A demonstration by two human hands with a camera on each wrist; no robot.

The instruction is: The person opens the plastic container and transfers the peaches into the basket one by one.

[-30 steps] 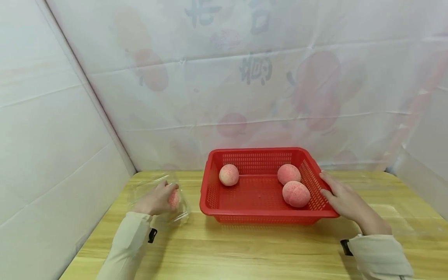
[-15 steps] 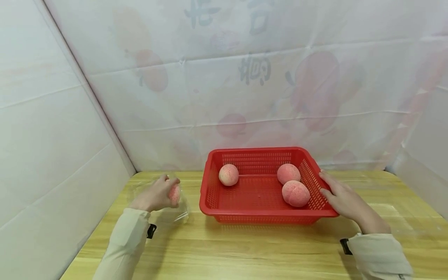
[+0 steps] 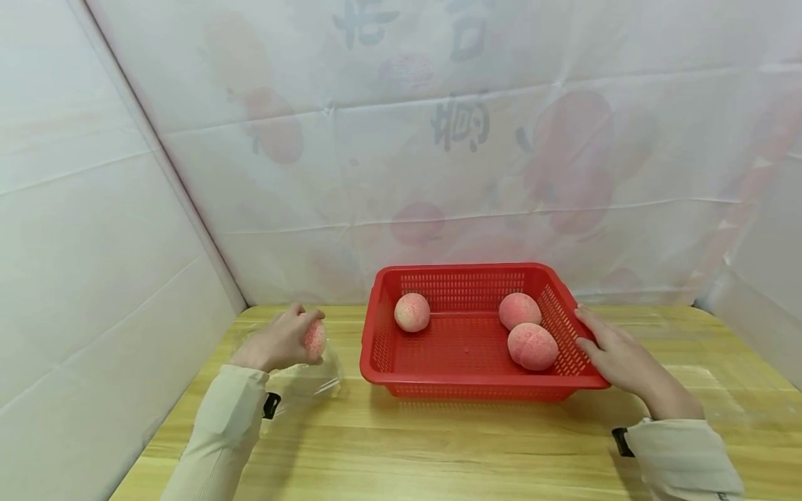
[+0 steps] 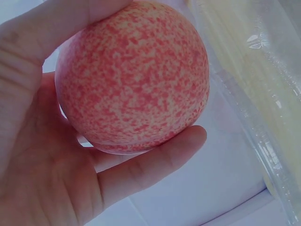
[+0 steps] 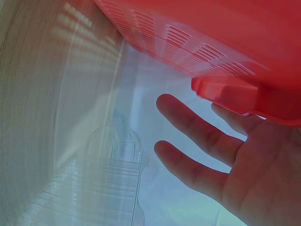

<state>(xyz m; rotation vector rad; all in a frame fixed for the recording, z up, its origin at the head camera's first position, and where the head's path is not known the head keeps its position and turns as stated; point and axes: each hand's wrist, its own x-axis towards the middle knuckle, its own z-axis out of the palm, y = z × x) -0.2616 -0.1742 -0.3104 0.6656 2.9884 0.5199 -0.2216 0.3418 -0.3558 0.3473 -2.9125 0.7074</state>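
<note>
My left hand (image 3: 282, 341) holds a speckled pink peach (image 4: 136, 80) between thumb and fingers, over a clear plastic tray (image 3: 313, 376) at the table's left. A red perforated basket (image 3: 464, 381) stands in the middle of the head view. In it, one paler peach (image 3: 412, 312) lies at the left, and two pink peaches, a rear one (image 3: 519, 310) and a front one (image 3: 532, 346), touch at the right. My right hand (image 3: 623, 358) rests on the basket's right rim. Its fingers (image 5: 188, 125) extend below the rim in the right wrist view, nearly straight; the thumb is hidden there.
A second clear plastic tray (image 5: 108, 188) lies to the right of the basket, faint in the head view. Wood-grained table (image 3: 426, 452) carries everything. White printed sheets (image 3: 351, 174) stand behind the table and at both sides.
My left hand has lifted the peach slightly up from the clear tray. The right hand and the basket stay where they were.
</note>
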